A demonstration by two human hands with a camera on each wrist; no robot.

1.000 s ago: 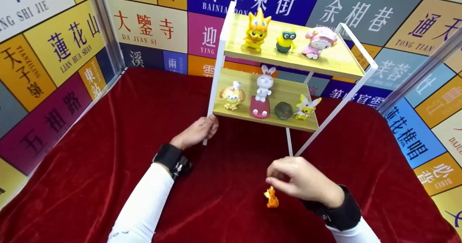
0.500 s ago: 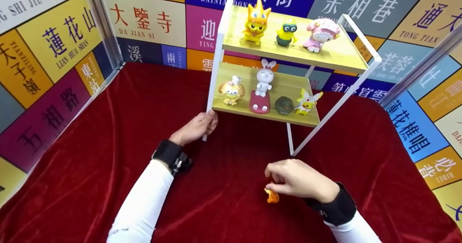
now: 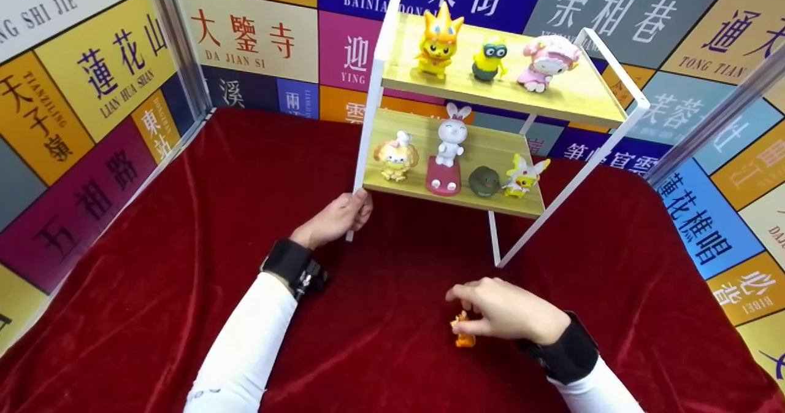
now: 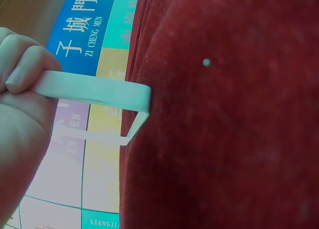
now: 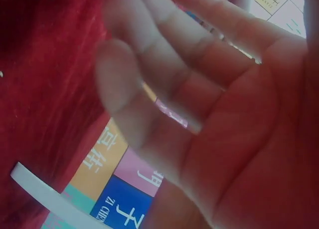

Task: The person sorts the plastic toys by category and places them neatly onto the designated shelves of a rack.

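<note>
In the head view my left hand [image 3: 336, 218] grips the lower front left leg of a white-framed, two-tier shelf [image 3: 463, 195]. The left wrist view shows curled fingers [image 4: 35, 64] round the white leg [image 4: 94, 89]. My right hand [image 3: 512, 312] is over the red cloth, its fingers loosely bent and parted. Its thumb overlaps a small orange figurine [image 3: 465, 340] in the head view, hiding part of it. From the right wrist, relaxed fingers [image 5: 117, 79] and a bare palm show, with nothing held; the figurine is out of that view.
On the upper board stand a crowned yellow figurine [image 3: 436, 45], a goggled one [image 3: 486, 66] and a pink-hooded one [image 3: 547, 63]. Below are a curly-eared figurine [image 3: 394, 158], a white rabbit [image 3: 452, 143] on a red base, a dark duck [image 3: 484, 181] and a white-eared yellow figurine [image 3: 524, 177].
My right hand has moved slightly toward me and its fingers have spread, the thumb now across the orange figurine. My left hand keeps its grip on the shelf leg.
</note>
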